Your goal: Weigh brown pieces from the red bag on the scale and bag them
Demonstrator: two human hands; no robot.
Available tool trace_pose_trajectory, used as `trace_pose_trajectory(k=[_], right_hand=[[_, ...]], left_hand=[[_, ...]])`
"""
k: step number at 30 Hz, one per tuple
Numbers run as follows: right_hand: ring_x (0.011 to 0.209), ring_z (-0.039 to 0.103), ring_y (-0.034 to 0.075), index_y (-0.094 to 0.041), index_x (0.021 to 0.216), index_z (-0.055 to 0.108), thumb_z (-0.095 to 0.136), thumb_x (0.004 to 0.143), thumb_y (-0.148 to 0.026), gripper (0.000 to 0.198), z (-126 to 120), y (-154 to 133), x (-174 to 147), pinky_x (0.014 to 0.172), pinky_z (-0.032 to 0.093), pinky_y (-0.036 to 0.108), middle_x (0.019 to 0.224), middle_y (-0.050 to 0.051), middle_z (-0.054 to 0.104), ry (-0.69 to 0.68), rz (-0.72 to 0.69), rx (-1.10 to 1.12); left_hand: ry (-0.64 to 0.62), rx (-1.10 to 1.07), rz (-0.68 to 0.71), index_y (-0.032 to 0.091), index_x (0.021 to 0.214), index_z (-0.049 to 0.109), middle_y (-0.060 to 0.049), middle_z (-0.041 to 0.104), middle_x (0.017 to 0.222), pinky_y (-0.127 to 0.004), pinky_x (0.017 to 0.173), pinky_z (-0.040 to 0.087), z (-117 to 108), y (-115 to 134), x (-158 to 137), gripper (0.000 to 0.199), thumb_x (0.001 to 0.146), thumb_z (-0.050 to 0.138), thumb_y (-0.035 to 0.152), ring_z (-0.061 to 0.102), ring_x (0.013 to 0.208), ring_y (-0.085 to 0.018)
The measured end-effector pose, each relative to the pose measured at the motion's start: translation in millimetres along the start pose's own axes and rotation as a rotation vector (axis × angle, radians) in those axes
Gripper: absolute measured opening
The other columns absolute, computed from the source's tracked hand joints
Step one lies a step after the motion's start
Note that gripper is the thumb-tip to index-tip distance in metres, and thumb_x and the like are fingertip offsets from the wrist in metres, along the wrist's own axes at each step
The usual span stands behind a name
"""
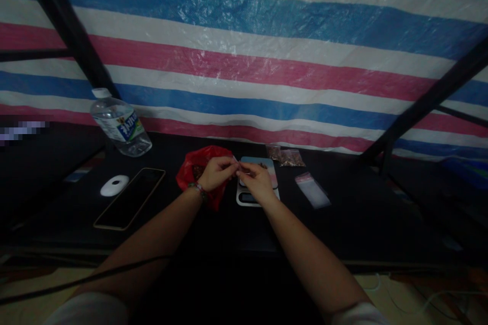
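Note:
My left hand and my right hand meet at the fingertips, both closed in a pinch. Between them shows the pinkish edge of a small zip bag; the fingers hide most of it. Below my right hand lies a white kitchen scale with a light blue top, and a few small brown pieces rest on it. An open red plastic bag with brown contents stands beside and partly behind my left hand.
Filled small bags lie behind the scale, and flat clear zip bags to its right. At left are a phone, a white oval object and a clear plastic bottle. Black frame bars slant up on both sides.

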State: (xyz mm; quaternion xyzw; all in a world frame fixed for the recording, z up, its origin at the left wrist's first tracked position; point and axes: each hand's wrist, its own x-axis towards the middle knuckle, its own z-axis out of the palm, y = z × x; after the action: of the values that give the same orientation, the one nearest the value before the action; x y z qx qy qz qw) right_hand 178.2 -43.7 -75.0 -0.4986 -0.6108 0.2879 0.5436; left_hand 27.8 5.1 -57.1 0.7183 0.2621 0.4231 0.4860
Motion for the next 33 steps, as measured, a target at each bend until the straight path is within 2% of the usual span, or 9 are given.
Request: trace_pose_trajectory(k=[5,12,16,19,24,26,30,33], right_hand=[[0.084,0.068,0.02,-0.021,0.098,0.072,0.063,0.079,-0.032,0.024,-3,0,1,0.079,0.055,0.036,0.093,0.006,0.073,0.003,0.048,0.033],[0.08,0.069,0.019,-0.019,0.092,0.073,0.067,0.074,-0.046,0.033,0,-2,0,0.077,0.057,0.036,0.088,0.005,0.073,-0.014,0.225,0.356],[0.076,0.068,0.019,-0.019,0.086,0.073,0.066,0.073,-0.048,0.033,2,2,0,0.072,0.057,0.034,0.083,0.004,0.072,0.008,0.245,0.38],[0.069,0.066,0.018,-0.018,0.081,0.072,0.06,0.079,-0.046,0.03,-2,1,1,0.065,0.055,0.03,0.076,0.004,0.07,0.01,0.189,0.249],[0.064,0.059,0.015,-0.019,0.071,0.068,0.053,0.084,-0.029,0.022,-8,-8,0,0.065,0.046,0.027,0.067,0.002,0.066,-0.058,-0.109,-0.309],[0.063,0.058,0.015,-0.02,0.067,0.065,0.052,0.083,-0.025,0.021,-10,-10,0,0.066,0.044,0.027,0.065,0.001,0.064,-0.041,-0.178,-0.442],[0.064,0.055,0.016,-0.02,0.062,0.059,0.052,0.082,-0.023,0.021,-12,-11,0,0.064,0.042,0.028,0.062,0.001,0.059,0.115,-0.186,-0.572],[0.064,0.055,0.016,-0.02,0.067,0.059,0.052,0.08,-0.022,0.015,-13,-11,-1,0.064,0.044,0.028,0.066,0.002,0.058,0.175,-0.204,-0.57]], left_hand=[[-0.028,0.061,-0.01,0.011,0.075,0.065,0.0,0.056,0.057,-0.018,0.047,0.039,-1,-3,1,0.033,0.082,0.059,0.043,0.051,0.05,-0.009],[-0.038,0.199,0.051,0.012,0.075,0.068,-0.002,0.061,0.06,-0.019,0.05,0.041,-2,0,1,0.03,0.084,0.056,0.038,0.055,0.054,-0.011],[-0.063,0.259,0.109,0.013,0.074,0.069,-0.003,0.063,0.061,-0.02,0.053,0.042,-3,5,1,0.029,0.086,0.054,0.035,0.056,0.058,-0.012],[-0.086,0.308,0.154,0.013,0.072,0.069,-0.004,0.066,0.067,-0.021,0.059,0.044,-4,6,2,0.027,0.085,0.053,0.031,0.059,0.063,-0.013],[-0.075,0.409,0.162,0.013,0.061,0.062,0.0,0.059,0.057,-0.02,0.054,0.039,-7,1,1,0.021,0.078,0.055,0.023,0.052,0.054,-0.01],[-0.076,0.425,0.161,0.013,0.056,0.058,0.001,0.055,0.053,-0.02,0.052,0.036,-7,0,1,0.019,0.074,0.055,0.019,0.049,0.052,-0.009],[-0.083,0.427,0.163,0.014,0.05,0.053,0.003,0.049,0.049,-0.02,0.049,0.031,-6,2,0,0.018,0.068,0.055,0.015,0.044,0.048,-0.008],[-0.063,0.411,0.172,0.014,0.05,0.053,0.003,0.048,0.049,-0.02,0.048,0.03,-4,4,0,0.018,0.068,0.055,0.015,0.043,0.047,-0.008]])
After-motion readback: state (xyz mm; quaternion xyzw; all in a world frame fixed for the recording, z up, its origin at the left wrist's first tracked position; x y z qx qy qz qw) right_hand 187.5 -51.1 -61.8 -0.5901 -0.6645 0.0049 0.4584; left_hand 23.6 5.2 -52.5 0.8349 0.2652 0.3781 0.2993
